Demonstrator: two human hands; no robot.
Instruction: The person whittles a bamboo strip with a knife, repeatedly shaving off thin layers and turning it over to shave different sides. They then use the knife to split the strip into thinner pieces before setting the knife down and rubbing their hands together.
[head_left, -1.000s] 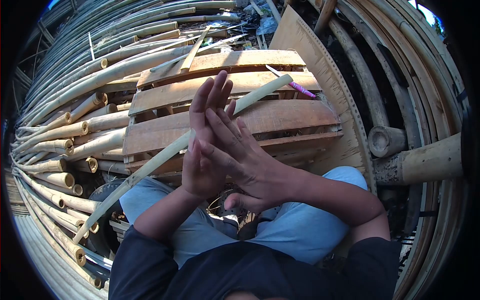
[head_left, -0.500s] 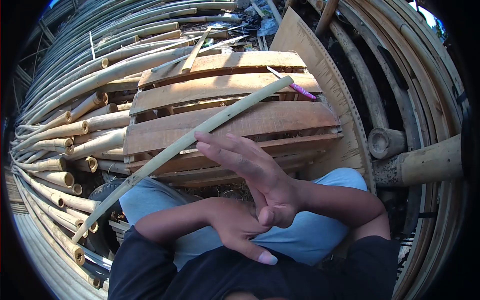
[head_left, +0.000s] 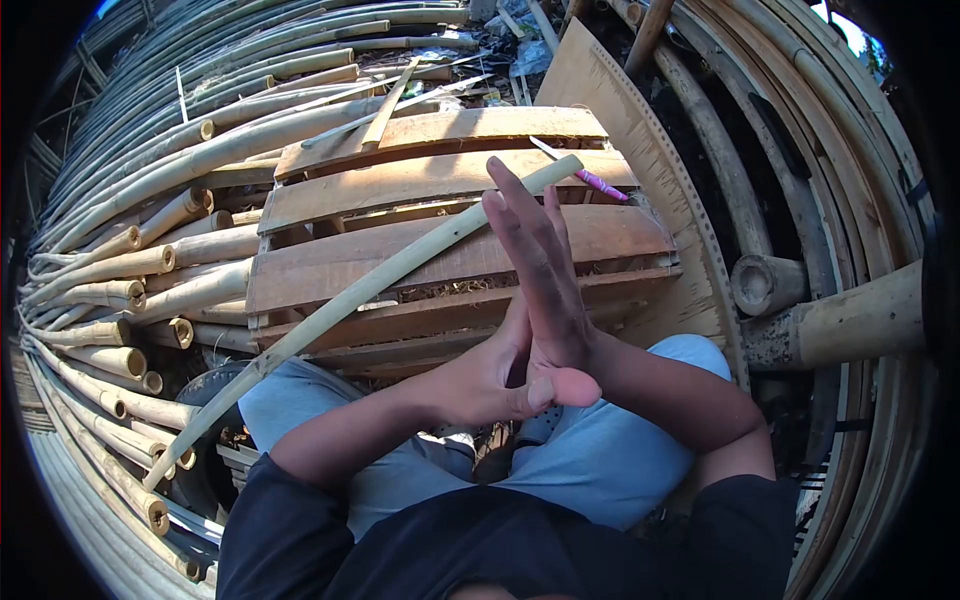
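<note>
My left hand (head_left: 490,380) and my right hand (head_left: 545,290) are raised above my lap, palm against palm. The right hand's fingers stretch upward, while its thumb crosses the left thumb. Most of the left fingers are hidden behind the right hand; what shows of them looks straight. Neither hand holds anything. Beyond them, a long pale bamboo piece (head_left: 365,290) lies slantwise over the wooden slatted platform (head_left: 360,248) and past my left knee. Near its far end rests a knife (head_left: 602,185) with a pink and purple handle, its blade partly covered by the bamboo.
Stacked bamboo poles (head_left: 210,240) fill the left side, cut ends toward me. A thin plywood sheet (head_left: 625,120) leans right of the platform. A thick bamboo post (head_left: 860,320) juts in at the right. Thin split strips (head_left: 390,105) lie on the platform's far edge.
Both hands have come together and turned more upright. The right fingers swung from pointing left to pointing up, and the left hand rose. The bamboo piece and knife stayed in place.
</note>
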